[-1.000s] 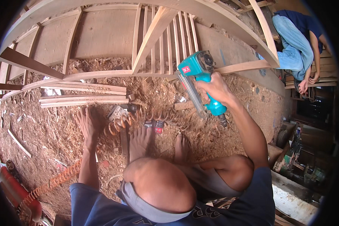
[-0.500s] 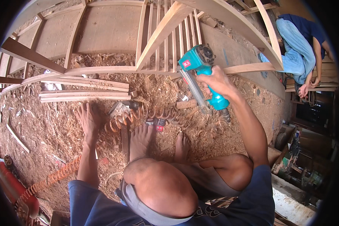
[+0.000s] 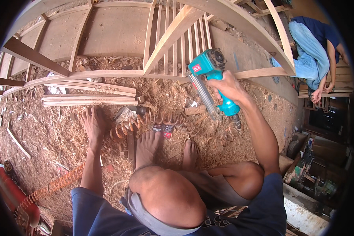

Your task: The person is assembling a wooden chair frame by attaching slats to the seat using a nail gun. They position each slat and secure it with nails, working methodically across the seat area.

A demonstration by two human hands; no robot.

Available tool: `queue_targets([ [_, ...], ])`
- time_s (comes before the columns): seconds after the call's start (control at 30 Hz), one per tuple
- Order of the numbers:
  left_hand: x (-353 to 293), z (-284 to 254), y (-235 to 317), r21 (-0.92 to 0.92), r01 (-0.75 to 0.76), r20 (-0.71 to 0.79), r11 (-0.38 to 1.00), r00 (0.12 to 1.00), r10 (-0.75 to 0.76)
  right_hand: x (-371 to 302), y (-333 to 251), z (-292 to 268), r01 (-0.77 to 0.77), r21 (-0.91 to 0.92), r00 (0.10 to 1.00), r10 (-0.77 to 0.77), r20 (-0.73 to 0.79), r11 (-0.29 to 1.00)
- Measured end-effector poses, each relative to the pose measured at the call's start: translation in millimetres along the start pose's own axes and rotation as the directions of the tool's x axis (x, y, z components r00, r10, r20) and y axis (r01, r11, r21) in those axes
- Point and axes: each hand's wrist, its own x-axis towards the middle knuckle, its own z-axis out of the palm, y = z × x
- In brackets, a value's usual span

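Note:
My right hand (image 3: 229, 87) is wrapped round the handle of a teal pneumatic nail gun (image 3: 208, 65). Its head rests at the wooden frame's lower rail, beside a row of thin upright slats (image 3: 183, 47), and its silver magazine slants down over the shavings. On the left, my left hand (image 3: 93, 122) reaches down to the shavings with its fingers stretched and holding nothing. Just beyond those fingertips lies a small stack of thin wooden strips (image 3: 89, 100). What the fingertips touch is hard to make out.
The large wooden frame (image 3: 106, 73) spans the far side. An orange coiled air hose (image 3: 63, 183) runs across the shavings from a red tank (image 3: 17, 198) at lower left. A small printed packet (image 3: 167, 130) lies by my feet. Another person (image 3: 312, 51) sits at far right near machinery (image 3: 303, 169).

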Motion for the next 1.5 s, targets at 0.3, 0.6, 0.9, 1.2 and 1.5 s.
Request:
queue_targets([
  [0.3, 0, 5, -4, 0.004, 0.053, 0.088, 0.999, 0.995, -0.053, -7, -10, -9, -0.033, 0.017, 0.999, 0.033, -0.029, 0.999],
  [0.6, -5, 18, -17, 0.149, -0.02, -0.016, 0.989, 1.0, 0.022, -12, -18, -11, -0.003, 0.094, 1.0, 0.003, -0.001, 0.996],
  [0.9, 3, 0, -3, 0.049, 0.107, 0.188, 0.993, 0.975, -0.114, -1, -24, 10, 0.015, 0.026, 0.997, -0.017, 0.071, 1.0],
  [1.2, -1, 5, -6, -0.041, 0.042, 0.082, 0.998, 0.996, -0.038, 12, -21, 13, 0.006, -0.001, 0.998, -0.006, 0.058, 1.0],
  [1.5, -1, 6, -6, -0.004, 0.024, 0.022, 1.0, 0.999, -0.024, 13, -22, 14, 0.03, -0.011, 0.998, -0.03, 0.049, 0.999],
])
